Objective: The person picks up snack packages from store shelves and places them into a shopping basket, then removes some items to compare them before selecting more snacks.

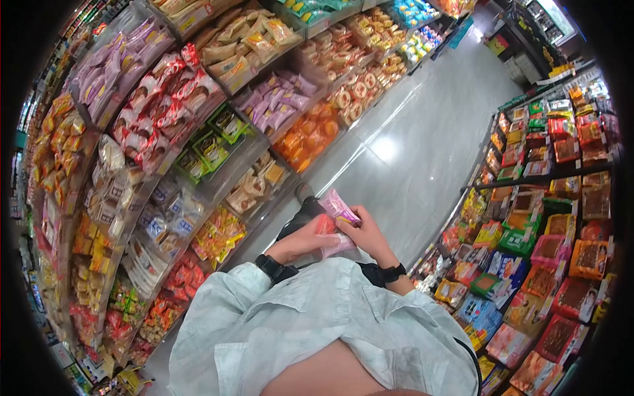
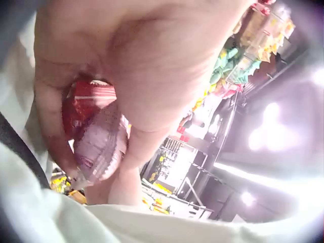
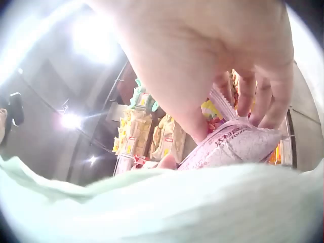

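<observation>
In front of the body, both hands are close together around small wrapped snack packets. My left hand [image 1: 300, 241] grips a red packet [image 1: 324, 225] and a pale pink packet [image 1: 339, 247]. Its wrist view shows the red packet [image 2: 91, 98] behind a mauve one [image 2: 104, 144], between thumb and curled fingers. My right hand [image 1: 367, 233] pinches a pink-purple packet [image 1: 338, 207] that points up and away. Seen from the right wrist, a printed pink packet [image 3: 230, 144] lies between thumb and fingers, its lower part hidden by the pale sleeve [image 3: 167, 202].
Tiered shelf bins of wrapped snacks, among them red-and-white packets [image 1: 168, 109], purple packets [image 1: 277, 102] and orange ones [image 1: 306, 137], rise at the left. Packaged goods [image 1: 528, 244] fill a sloping rack at the right. A grey tiled floor [image 1: 422, 125] runs between them.
</observation>
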Demonstrator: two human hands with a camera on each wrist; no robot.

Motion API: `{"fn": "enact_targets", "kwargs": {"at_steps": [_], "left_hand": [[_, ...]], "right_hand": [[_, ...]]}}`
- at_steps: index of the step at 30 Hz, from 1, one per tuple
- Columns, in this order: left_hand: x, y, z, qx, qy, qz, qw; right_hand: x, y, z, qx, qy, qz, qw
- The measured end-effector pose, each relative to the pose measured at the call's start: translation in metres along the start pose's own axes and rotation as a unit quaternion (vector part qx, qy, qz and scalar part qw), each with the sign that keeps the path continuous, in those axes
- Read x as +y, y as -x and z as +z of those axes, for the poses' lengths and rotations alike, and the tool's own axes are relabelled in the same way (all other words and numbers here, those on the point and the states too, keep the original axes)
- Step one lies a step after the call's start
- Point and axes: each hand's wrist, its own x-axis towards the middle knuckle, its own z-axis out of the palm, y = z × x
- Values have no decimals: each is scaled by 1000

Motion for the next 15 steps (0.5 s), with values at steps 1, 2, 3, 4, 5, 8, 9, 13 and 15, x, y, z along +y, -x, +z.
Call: {"fn": "enact_targets", "kwargs": {"at_steps": [1,2,3,4,5,8,9,13,15], "left_hand": [[5,-19,-11,-2,-23,8,1000],[11,-35,-22,-2,-44,17,999],[24,-46,-29,3,-48,15,999],[37,-57,-36,9,-49,11,999],[49,-67,-44,16,-52,7,999],[79,-86,-76,45,-53,58,996],[84,-87,-85,57,-52,71,994],[110,-68,-114,173,38,98,979],[105,-57,-130,229,84,120,962]], "right_hand": [[1,-15,-6,13,-7,-17,1000],[3,-31,-12,24,-12,-34,999],[-6,-45,-19,34,-17,-49,998],[-14,-58,-27,44,-33,-36,998],[-22,-71,-33,54,-50,-23,997],[-45,-120,-47,56,-49,13,997],[-51,-135,-48,50,-40,28,998],[-85,-204,-46,-20,-36,66,997],[-105,-239,-39,-29,0,74,997]]}}
